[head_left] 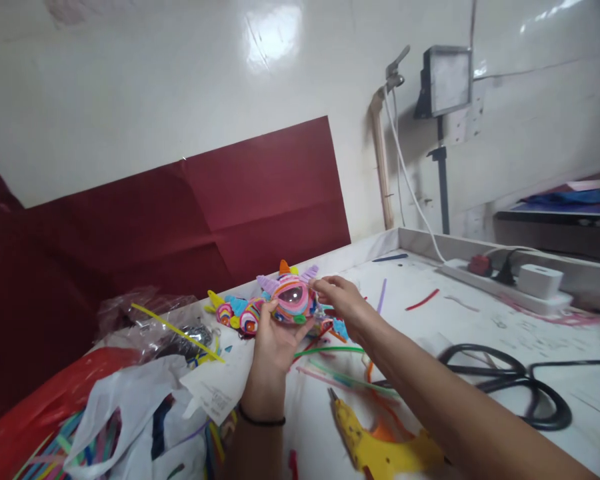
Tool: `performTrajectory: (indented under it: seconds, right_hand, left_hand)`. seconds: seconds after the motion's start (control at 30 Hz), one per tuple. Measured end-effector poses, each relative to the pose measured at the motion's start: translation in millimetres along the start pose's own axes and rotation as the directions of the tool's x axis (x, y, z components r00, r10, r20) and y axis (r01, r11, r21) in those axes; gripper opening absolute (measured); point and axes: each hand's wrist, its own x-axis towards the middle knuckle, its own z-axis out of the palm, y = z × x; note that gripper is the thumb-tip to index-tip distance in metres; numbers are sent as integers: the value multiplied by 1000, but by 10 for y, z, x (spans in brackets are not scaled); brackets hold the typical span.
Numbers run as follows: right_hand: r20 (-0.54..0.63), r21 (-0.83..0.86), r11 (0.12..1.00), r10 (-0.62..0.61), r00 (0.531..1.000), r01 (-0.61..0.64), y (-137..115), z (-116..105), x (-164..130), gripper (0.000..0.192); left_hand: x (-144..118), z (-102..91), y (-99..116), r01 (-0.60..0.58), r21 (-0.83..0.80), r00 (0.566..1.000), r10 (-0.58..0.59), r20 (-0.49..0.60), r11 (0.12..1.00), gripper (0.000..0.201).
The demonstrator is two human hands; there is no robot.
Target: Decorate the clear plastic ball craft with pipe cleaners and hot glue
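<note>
A colourful pipe-cleaner figure (pixel 293 297) with one large glossy eye, lilac horns and an orange tip is held up over the table. My left hand (pixel 275 340) grips it from below, thumb on its left side and fingers under it. My right hand (pixel 343 300) is at its right edge, fingertips bent against it; the thumb is partly hidden. Just left of the figure lie more pipe-cleaner pieces with round eyes (pixel 250 319). In front of my right forearm rests a yellow hot glue gun (pixel 375 443).
Loose pipe cleaners (pixel 330 350) lie around. At left are a white plastic bag (pixel 125 400) with pipe cleaners, a red bag (pixel 70 387) and clear wrapping (pixel 150 317). A black cable (pixel 545 420) coils at right, near a power strip (pixel 505 287) along the raised table edge.
</note>
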Motion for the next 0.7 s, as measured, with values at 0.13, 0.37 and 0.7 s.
performTrajectory:
  seconds: [0.13, 0.37, 0.7]
  right_hand:
    - [-37, 39, 997, 62, 997, -61, 100, 97, 2, 42]
    - [-72, 88, 988, 135, 988, -128, 116, 114, -44, 49]
    - [-100, 95, 988, 133, 986, -124, 150, 94, -19, 48]
  left_hand:
    - [50, -26, -61, 42, 12, 999, -42, 20, 999, 21]
    - [35, 16, -127, 96, 47, 995, -95, -6, 994, 24]
    - [34, 74, -214, 80, 105, 996, -75, -44, 991, 23]
